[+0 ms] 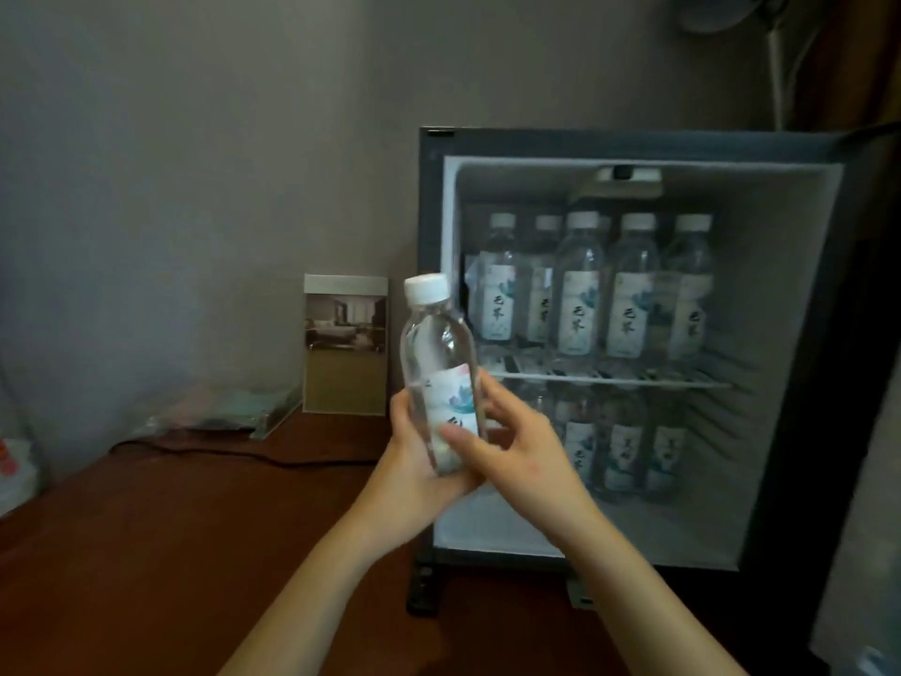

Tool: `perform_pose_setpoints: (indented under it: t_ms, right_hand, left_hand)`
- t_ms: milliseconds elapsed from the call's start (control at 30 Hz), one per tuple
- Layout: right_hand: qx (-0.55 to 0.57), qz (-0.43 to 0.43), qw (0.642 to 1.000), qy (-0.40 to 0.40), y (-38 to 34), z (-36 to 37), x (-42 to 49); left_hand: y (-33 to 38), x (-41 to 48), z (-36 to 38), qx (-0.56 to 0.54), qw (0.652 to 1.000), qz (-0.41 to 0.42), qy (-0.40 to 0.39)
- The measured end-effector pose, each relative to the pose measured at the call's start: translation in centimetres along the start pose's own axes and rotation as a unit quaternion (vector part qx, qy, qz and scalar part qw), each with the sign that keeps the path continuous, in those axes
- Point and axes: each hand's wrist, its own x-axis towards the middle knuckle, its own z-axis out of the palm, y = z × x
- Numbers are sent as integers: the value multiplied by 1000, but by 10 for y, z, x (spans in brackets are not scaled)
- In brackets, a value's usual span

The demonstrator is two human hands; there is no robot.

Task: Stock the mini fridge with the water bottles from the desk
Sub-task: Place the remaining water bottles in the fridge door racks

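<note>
While upright, bottle [439, 353] in both hands [414, 468] [519, 451]

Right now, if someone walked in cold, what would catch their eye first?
A bottle, held upright by the left hand and right hand, fills the middle of the view. Behind it on the right stands the open fridge, with stocked bottles lined up on its shelf and more below. A photo stand sits on the desk to the left.
</note>
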Motion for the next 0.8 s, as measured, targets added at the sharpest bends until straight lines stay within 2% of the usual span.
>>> perform_pose_setpoints:
  t_ms: [100, 233, 333, 400, 467, 600, 800]
  right_hand:
    - [-21, 5, 998, 59, -5, -38, 7]
    - [-44, -10, 991, 126, -6, -70, 32]
    - [-74, -1, 984, 164, -2, -78, 59]
    - [-103, 21, 978, 178, 4, -79, 75]
    - [-143, 41, 970, 194, 11, -79, 85]
    - [-206, 40, 955, 209, 19, -80, 94]
    - [-212, 42, 956, 196, 25, -82, 99]
  left_hand:
    - [18, 29, 30, 21, 999, 34, -36]
    - [31, 68, 58, 105, 993, 53, 11]
    - [35, 93, 71, 72, 995, 64, 18]
    - [33, 107, 76, 97, 993, 55, 48]
    - [28, 117, 77, 180, 978, 38, 95]
    - [20, 125, 77, 159, 983, 47, 83]
    - [4, 134, 85, 267, 958, 18, 105]
